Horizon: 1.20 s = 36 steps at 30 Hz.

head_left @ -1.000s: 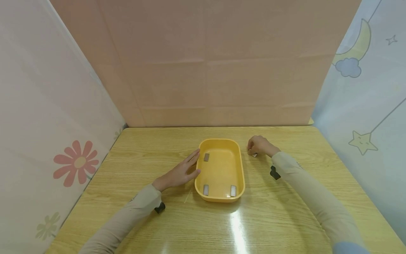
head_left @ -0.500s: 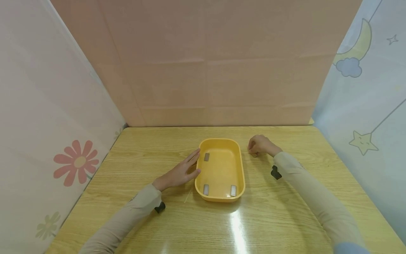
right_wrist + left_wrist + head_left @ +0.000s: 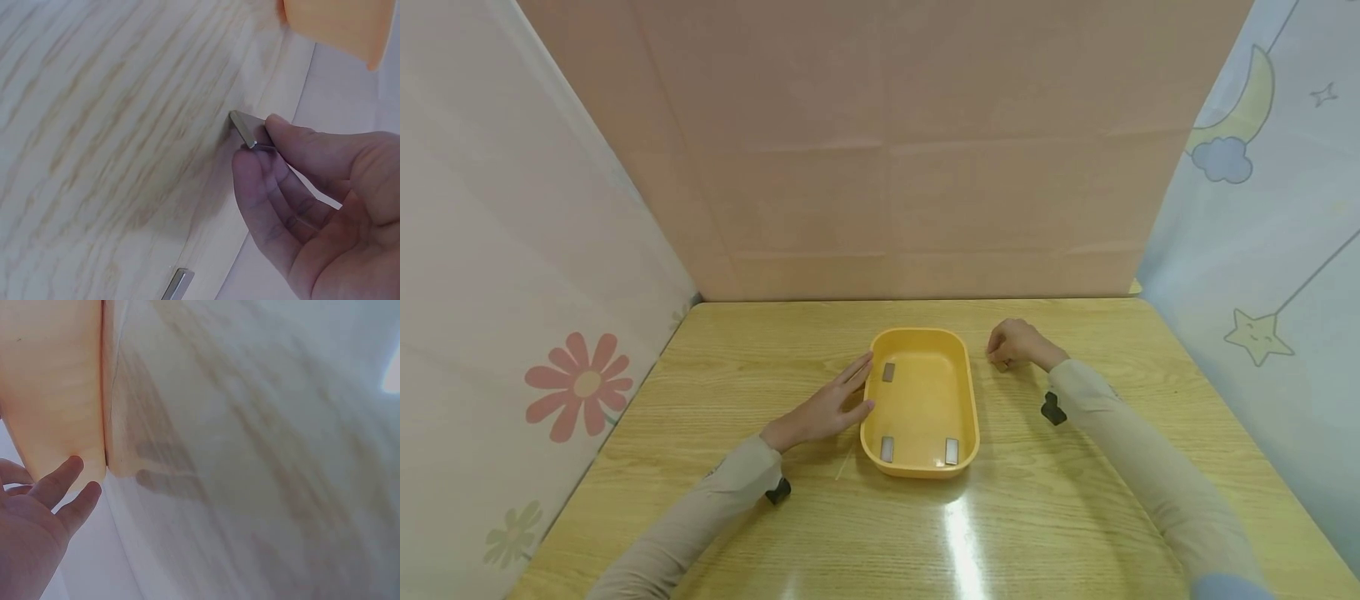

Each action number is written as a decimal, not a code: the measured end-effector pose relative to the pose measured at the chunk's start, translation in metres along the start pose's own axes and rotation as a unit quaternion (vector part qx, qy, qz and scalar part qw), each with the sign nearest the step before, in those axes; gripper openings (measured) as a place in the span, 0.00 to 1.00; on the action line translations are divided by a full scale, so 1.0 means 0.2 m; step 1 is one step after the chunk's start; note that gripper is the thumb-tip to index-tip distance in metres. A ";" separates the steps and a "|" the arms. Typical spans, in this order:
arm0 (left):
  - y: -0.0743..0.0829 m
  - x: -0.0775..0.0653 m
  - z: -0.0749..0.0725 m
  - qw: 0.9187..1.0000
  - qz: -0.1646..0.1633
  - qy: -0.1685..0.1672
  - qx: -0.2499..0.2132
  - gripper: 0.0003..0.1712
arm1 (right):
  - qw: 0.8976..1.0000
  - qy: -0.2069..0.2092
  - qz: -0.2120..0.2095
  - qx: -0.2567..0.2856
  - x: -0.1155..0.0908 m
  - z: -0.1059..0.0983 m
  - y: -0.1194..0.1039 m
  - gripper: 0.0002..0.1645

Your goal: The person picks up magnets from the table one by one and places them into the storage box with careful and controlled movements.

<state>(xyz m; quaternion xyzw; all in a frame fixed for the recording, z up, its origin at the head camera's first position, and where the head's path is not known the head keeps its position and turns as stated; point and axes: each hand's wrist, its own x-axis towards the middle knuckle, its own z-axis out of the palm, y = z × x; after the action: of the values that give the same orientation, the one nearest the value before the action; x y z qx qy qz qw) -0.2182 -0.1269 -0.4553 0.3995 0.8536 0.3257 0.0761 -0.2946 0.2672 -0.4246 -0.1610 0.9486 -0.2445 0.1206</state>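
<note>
A yellow plastic tray (image 3: pixel 921 400) stands on the wooden table, with three small flat metal rectangles inside, among them one metal rectangle (image 3: pixel 952 451) at its near right corner. My left hand (image 3: pixel 823 408) lies along the tray's left side, fingers and thumb extended to the rim. To the right of the tray, my right hand (image 3: pixel 1017 343) is low over the table. Its thumb and fingertips pinch another thin metal rectangle (image 3: pixel 257 130), seen tilted in the right wrist view. In the head view, the fingers hide most of this piece.
One more metal rectangle (image 3: pixel 178 285) lies on the table near the lower edge of the right wrist view. A pink backdrop (image 3: pixel 880 167) rises behind the table (image 3: pixel 760 350), and patterned sheets hang at both sides. A thin pale strip (image 3: pixel 844 465) lies left of the tray.
My right hand has shifted slightly right, and the pale piece seen under its fingertips a second ago is now mostly hidden in the head view. My left hand and the tray stay still.
</note>
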 end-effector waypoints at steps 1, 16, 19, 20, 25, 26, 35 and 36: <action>0.00 0.00 0.00 1.000 0.000 0.000 0.001 0.43 | 1.000 0.001 -0.001 0.001 0.00 0.00 0.00 0.05; 0.00 0.00 0.00 1.000 0.003 0.002 -0.001 0.44 | 0.999 0.014 -0.032 0.022 -0.03 -0.01 0.01 0.04; 0.00 0.00 0.00 1.000 0.005 0.002 -0.001 0.44 | 0.998 0.012 -0.057 0.038 -0.04 -0.03 0.01 0.04; 0.00 0.00 0.00 1.000 0.004 0.002 -0.001 0.44 | 0.997 0.010 -0.060 0.042 -0.04 -0.03 0.01 0.04; 0.00 0.00 0.00 1.000 0.001 0.000 -0.002 0.43 | 0.998 0.004 -0.037 0.047 -0.04 -0.04 0.00 0.02; 0.01 0.00 0.00 1.000 0.001 0.001 -0.002 0.43 | 0.998 0.004 -0.032 0.045 -0.04 -0.04 0.00 0.02; 0.01 0.00 0.00 1.000 -0.005 -0.001 0.002 0.43 | 0.998 0.000 -0.030 0.059 -0.04 -0.03 -0.02 0.03; 0.01 0.00 0.00 1.000 -0.005 -0.001 0.003 0.43 | 0.998 0.000 -0.029 0.064 -0.04 -0.03 -0.02 0.03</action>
<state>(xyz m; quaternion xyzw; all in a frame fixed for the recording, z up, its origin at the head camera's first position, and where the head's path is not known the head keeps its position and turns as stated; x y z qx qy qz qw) -0.2169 -0.1266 -0.4542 0.3961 0.8562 0.3226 0.0776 -0.2876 0.2691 -0.4152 -0.1806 0.9260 -0.3078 0.1232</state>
